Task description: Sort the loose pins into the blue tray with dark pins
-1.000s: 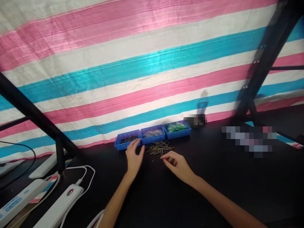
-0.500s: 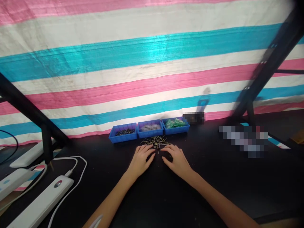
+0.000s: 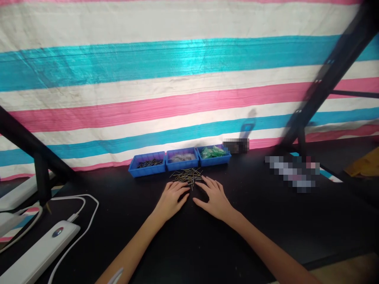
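Observation:
A loose pile of thin, straight rods (image 3: 186, 175), gold and dark in colour, lies on the black tabletop; they are too small to name exactly. At its near left edge my left hand (image 3: 171, 200) rests palm down with fingers stretched out and thumb apart. My right hand (image 3: 215, 200) mirrors it at the near right edge, fingers spread, tips by the rods. Neither hand holds anything that I can see. Right behind the pile stand three blue bins: the left bin (image 3: 147, 170) holds dark thin rods, the middle bin (image 3: 182, 163) clear plastic bags, the right bin (image 3: 215, 159) green bagged pieces.
A white power strip (image 3: 38, 252) with a white cable (image 3: 96, 205) lies at the left. Black frame posts (image 3: 322, 86) slant up on both sides. A striped sheet (image 3: 166, 98) hangs behind the table. Blurred-out items (image 3: 291, 173) lie at the right.
The view has turned slightly to the right. Both hands remain by the pile, their thumbs and fingertips a little closer together.

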A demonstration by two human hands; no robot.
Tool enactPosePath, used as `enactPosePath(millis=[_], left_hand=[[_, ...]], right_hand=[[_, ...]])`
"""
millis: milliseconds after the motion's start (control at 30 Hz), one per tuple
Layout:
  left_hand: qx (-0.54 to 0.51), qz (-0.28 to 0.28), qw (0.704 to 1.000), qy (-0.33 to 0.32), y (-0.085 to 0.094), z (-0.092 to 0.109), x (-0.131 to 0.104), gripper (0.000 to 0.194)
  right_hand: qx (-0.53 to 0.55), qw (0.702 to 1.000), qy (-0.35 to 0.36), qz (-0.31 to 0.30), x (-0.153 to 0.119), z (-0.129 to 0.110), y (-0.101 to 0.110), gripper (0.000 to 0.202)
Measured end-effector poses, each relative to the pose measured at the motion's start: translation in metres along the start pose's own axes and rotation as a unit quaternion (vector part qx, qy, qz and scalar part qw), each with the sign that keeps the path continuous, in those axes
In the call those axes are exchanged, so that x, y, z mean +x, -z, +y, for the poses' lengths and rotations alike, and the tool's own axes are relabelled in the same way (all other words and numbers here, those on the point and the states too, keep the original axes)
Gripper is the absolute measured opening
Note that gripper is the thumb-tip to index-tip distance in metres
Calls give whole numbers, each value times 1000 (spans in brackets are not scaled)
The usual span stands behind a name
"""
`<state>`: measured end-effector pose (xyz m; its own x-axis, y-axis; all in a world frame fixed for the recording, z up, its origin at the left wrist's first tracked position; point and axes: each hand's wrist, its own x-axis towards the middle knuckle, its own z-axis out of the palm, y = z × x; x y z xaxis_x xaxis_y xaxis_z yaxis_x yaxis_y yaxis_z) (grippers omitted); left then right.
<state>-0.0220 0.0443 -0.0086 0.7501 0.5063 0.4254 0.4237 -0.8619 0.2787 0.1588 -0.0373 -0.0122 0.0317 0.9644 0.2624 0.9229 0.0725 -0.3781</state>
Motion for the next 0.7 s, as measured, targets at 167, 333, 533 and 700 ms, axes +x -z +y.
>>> enactPosePath(millis=[167,333,533,700], left_hand=[[17,-19,1000,-14,1,-1,1,25],[12,-2,1000,6,1,1,1,22],[-34,51,995,74,-7,1,3,15],[-45,49,995,80,-6,7,3,15]], right_hand=[[28,1000,7,-2,0,-2,4,53],[46,999,24,-4,0,-5,6,51],[92,996,20,-4,-1,-10,3,46],[118,993,17,6,0,-11,2,42]])
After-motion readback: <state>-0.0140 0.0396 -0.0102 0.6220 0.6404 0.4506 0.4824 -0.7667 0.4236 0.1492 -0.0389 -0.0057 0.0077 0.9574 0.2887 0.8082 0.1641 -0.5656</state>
